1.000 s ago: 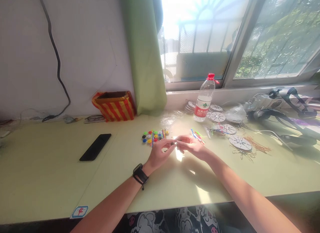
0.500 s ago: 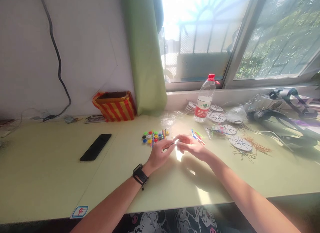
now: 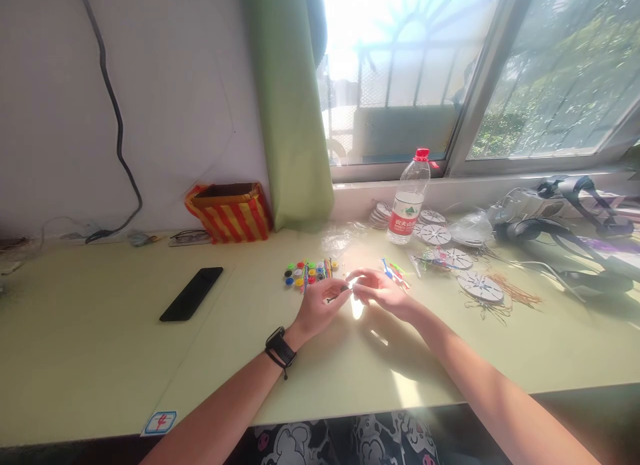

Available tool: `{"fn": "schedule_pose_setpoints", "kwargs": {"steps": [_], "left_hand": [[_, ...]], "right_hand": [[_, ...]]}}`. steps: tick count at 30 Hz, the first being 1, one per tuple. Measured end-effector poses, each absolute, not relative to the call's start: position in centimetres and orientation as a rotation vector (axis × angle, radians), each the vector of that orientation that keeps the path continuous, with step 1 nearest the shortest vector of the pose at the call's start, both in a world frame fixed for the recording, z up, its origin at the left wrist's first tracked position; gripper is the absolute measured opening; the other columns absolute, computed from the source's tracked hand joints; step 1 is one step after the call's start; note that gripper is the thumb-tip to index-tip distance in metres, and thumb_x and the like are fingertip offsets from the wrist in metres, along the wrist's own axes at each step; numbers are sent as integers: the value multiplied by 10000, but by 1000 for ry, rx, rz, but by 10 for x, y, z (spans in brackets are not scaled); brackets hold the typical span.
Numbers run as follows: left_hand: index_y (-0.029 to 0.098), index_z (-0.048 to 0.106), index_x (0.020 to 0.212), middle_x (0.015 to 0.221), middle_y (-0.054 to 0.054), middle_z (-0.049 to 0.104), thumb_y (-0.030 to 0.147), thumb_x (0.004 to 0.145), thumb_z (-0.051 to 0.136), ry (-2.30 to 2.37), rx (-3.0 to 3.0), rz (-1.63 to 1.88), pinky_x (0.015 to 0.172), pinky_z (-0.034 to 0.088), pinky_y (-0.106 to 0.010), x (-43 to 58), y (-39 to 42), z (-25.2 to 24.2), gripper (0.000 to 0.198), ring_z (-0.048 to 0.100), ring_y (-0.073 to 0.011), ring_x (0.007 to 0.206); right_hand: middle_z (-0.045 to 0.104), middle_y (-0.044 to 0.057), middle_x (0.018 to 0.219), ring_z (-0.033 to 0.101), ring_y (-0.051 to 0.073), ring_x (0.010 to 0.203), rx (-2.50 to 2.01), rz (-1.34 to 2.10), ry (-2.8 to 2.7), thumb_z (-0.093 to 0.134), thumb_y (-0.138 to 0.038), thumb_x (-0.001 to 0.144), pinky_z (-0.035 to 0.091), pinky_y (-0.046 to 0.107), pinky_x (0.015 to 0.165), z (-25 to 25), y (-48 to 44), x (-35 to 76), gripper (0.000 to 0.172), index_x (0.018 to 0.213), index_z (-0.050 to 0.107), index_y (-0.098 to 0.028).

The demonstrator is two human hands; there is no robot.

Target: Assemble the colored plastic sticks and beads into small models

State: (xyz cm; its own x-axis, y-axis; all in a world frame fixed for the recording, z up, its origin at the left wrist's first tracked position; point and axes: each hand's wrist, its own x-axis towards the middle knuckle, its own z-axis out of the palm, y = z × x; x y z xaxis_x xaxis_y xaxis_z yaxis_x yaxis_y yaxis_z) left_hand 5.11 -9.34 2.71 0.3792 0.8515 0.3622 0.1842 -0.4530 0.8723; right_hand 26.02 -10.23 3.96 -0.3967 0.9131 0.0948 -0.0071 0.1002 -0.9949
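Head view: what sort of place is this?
Probably a craft corner indoors: small coloured pieces and white discs lie on a table by a window.

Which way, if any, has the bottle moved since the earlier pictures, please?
No, the bottle has not visibly moved: it stands in the same place against the window frame.

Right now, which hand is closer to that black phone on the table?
Left. The left hand is off to the right of the black phone; the right hand is farther the same way, beyond the left.
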Motion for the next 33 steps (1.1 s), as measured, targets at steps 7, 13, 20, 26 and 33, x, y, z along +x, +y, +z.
{"fn": "schedule_pose_setpoints", "kwargs": {"steps": [7,13,20,26,33], "left_hand": [[179,759,1060,960,-72,779,343,902,723,903,1879,1110,867,615,-346,50,-93,25,231,753,-219,892],[181,757,994,939,-71,783,339,885,739,894,1855,1100,866,610,-348,50,-93,29,193,758,-227,893],[175,753,995,942,-79,782,352,901,717,883,1841,1053,856,596,-332,50,-93,31,204,750,-227,908],[192,751,1052,798,-35,718,402,898,713,909,2007,958,671,559,-259,51,-97,30,264,687,-174,751],[181,730,1103,782,-28,720,386,925,674,848,2010,834,585,499,-223,52,-102,34,277,659,-145,672]], "right_hand": [[643,6,722,535,151,643,-938,1391,-1556,745,-568,849,457,307,649,35,-101,261,478,1141,668,-198],[638,9,731,534,157,651,-926,1388,-1597,736,-585,848,450,304,636,32,-99,262,484,1143,674,-207],[613,-1,724,534,157,658,-950,1373,-1610,751,-590,819,451,307,645,38,-102,260,450,1044,679,-207],[612,-4,721,522,140,631,-1005,1330,-1498,764,-559,814,444,305,636,40,-100,260,420,1012,687,-196],[620,-11,725,527,140,641,-1027,1302,-1520,725,-525,849,456,303,650,40,-101,261,363,1030,677,-214]]}}
